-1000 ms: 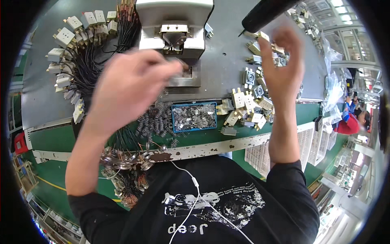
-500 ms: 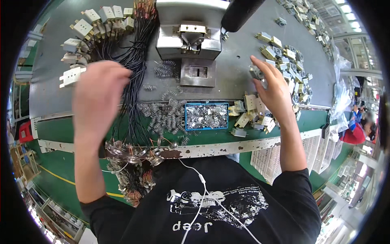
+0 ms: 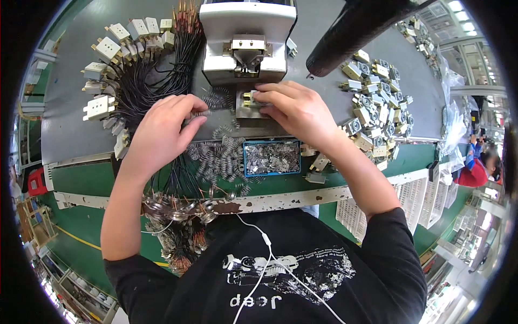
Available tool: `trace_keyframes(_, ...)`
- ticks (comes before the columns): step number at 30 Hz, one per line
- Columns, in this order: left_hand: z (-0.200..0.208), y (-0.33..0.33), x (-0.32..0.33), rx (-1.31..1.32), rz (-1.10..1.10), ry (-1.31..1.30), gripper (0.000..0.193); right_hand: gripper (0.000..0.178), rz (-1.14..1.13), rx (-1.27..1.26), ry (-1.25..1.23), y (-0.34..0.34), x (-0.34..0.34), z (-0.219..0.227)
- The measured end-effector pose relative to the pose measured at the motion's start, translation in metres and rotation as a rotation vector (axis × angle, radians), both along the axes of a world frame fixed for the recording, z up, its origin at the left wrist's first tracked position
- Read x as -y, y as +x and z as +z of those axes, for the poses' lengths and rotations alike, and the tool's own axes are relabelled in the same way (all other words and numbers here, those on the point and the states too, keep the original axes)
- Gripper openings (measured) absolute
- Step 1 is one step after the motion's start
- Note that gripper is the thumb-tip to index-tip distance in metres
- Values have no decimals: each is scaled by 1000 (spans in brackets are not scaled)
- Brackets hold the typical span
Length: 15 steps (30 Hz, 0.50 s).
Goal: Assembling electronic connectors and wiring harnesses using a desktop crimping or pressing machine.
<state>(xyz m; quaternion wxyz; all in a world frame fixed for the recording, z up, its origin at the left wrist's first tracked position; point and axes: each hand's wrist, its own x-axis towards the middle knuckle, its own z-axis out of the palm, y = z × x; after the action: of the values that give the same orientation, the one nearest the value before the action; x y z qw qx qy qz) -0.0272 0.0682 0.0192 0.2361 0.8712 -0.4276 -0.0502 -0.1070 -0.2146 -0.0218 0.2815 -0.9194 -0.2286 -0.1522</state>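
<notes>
My left hand (image 3: 168, 127) is at the left of the loose springs. Its thumb and bent fingers close around a small coil spring (image 3: 203, 113). My right hand (image 3: 302, 110) reaches over a square metal fixture block (image 3: 249, 112), gripping a small housing with brass terminals (image 3: 247, 98) at the recess. My fingers cover most of that part, so I cannot tell whether it is seated. Just behind the block stands a metal press-like machine (image 3: 249, 27). More coil springs (image 3: 217, 162) lie in a heap between my hands and the table edge.
A blue tray (image 3: 244, 162) of small metal pieces sits at the front edge. Black cables (image 3: 156, 89) with white socket blocks (image 3: 100, 108) spread at the left. Several grey and cream housings (image 3: 372, 110) are piled right. A dark cylindrical arm (image 3: 350, 38) overhangs the back right.
My right hand has come left from the housings to the fixture block, bringing a small housing. The left hand has moved right and closed on a loose spring.
</notes>
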Motion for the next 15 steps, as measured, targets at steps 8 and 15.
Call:
trace_keyframes(8,0,1,-2,-218,25,-161,19,37,-42,59,-69,-15,-13,7)
trace_keyframes(15,20,-5,11,-482,-12,-197,22,34,97,-67,381,-5,-52,18)
